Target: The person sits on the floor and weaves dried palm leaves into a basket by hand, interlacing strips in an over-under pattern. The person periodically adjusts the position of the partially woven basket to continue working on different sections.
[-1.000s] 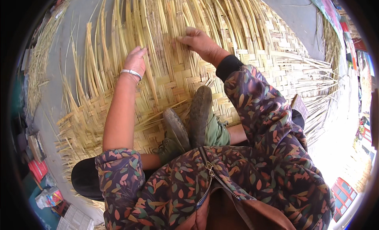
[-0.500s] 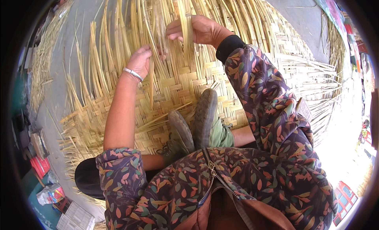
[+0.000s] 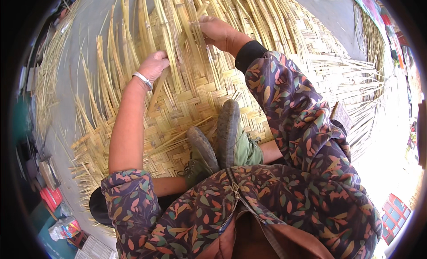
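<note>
A large half-woven mat (image 3: 189,99) of pale yellow split-cane strips lies beneath me, its long loose ends fanning away from me. My left hand (image 3: 153,66) is closed, thumb and fingers pinching a slanting cane strip (image 3: 156,98) that slopes down toward the woven part. Upright loose strips cross in front of that strip farther along. My right hand (image 3: 220,33) is farther off and to the right, its fingers curled in among the raised strips. A slanted strip end shows just above its thumb; the fingertips are partly hidden.
My shoes (image 3: 227,134) rest on the mat. Bundles of loose strips lie on the grey floor at the far left (image 3: 49,90) and far right (image 3: 373,41). A red object (image 3: 51,197) and a plastic bag (image 3: 64,228) are at the lower left, a red-framed item (image 3: 395,216) at the lower right.
The left hand has shifted slightly left and nearer, and the slanting strip below it tilts more. The right hand's fingers, spread behind a raised strip before, have curled in among the strips.
</note>
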### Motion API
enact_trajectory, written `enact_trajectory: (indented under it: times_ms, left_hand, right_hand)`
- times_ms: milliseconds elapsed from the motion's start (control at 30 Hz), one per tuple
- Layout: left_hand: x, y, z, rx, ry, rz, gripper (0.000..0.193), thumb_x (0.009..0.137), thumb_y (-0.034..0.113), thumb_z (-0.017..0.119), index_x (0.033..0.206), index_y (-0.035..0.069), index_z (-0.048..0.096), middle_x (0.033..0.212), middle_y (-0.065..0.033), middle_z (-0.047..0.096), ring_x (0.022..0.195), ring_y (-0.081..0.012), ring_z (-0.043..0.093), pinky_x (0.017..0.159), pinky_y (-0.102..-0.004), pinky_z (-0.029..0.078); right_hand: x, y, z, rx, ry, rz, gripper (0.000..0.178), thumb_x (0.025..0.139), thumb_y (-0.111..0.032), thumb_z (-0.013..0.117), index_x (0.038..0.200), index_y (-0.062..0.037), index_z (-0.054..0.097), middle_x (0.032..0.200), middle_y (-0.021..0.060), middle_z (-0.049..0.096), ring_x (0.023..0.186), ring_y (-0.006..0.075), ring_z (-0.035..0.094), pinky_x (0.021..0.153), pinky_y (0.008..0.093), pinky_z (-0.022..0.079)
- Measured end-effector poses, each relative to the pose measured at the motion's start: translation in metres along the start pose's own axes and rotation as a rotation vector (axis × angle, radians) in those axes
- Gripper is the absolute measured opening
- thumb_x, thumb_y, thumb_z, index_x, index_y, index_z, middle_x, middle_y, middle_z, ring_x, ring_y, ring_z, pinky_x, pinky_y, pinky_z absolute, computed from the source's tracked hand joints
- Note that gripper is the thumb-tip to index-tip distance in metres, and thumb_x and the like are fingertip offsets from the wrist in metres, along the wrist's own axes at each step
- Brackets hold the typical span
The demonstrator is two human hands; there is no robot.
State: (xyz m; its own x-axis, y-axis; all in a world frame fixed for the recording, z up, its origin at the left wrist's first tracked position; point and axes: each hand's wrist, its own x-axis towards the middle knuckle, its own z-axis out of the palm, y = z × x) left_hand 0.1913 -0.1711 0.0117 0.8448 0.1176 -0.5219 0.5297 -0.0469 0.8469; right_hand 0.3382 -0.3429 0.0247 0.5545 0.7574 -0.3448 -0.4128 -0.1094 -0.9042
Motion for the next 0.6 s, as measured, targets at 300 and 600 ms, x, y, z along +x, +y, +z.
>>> enact_trajectory:
  times_ms: [300,600]
  left_hand:
    - [0.007,-0.023,-0.023,0.468,0.144,-0.131,0.016,0.083,0.017,0.064,0.083,0.001,0.063,0.069,-0.0046,0.063,0.056,-0.011,0.06,0.049,-0.0249,0.047]
    - [-0.002,-0.015,-0.003,0.616,0.109,-0.279,0.02,0.084,0.02,0.065,0.075,0.002,0.061,0.064,-0.0051,0.061,0.049,-0.0114,0.058,0.043,-0.0253,0.045]
  right_hand:
    - [-0.062,0.06,-0.024,0.322,0.491,-0.073,0.026,0.091,-0.017,0.056,0.106,0.004,0.055,0.096,0.0136,0.063,0.086,0.0196,0.063,0.073,0.029,0.055]
    - [-0.107,0.088,-0.047,0.592,0.688,-0.033,0.014,0.091,-0.012,0.053,0.1,-0.0015,0.051,0.088,0.0105,0.061,0.073,0.0202,0.063,0.062,0.0304,0.054]
